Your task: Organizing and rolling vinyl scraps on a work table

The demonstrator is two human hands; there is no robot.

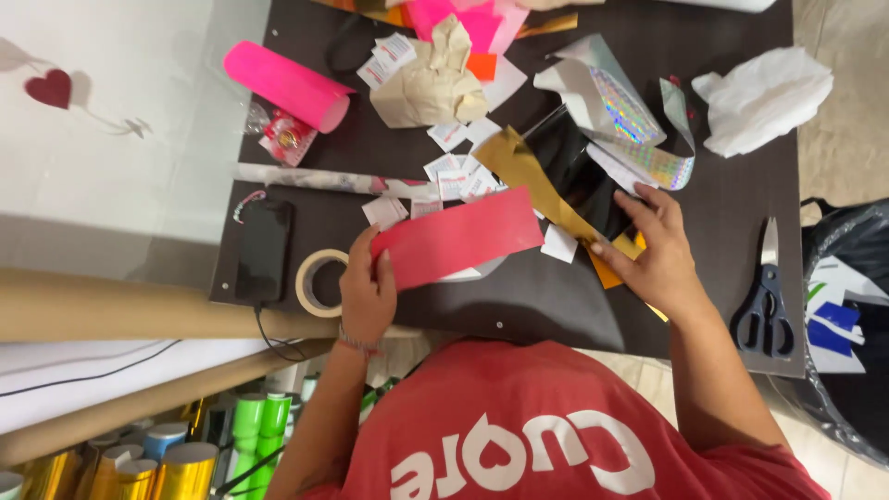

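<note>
A red paper strip, gold sheet, holographic silver foil, neon-pink roll and black-handled scissors lie on a dark brown table.

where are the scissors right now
In the head view, the scissors lie on the dark table's right edge, beyond the right hand, beside the black bin bag.

A single view — the head camera — looks steeply down from above the person's own chest, so the red shirt fills the bottom centre of the frame. It faces a dark table that runs to the top edge, at close range. Both forearms enter from the bottom — no second view shares the scene.
</note>
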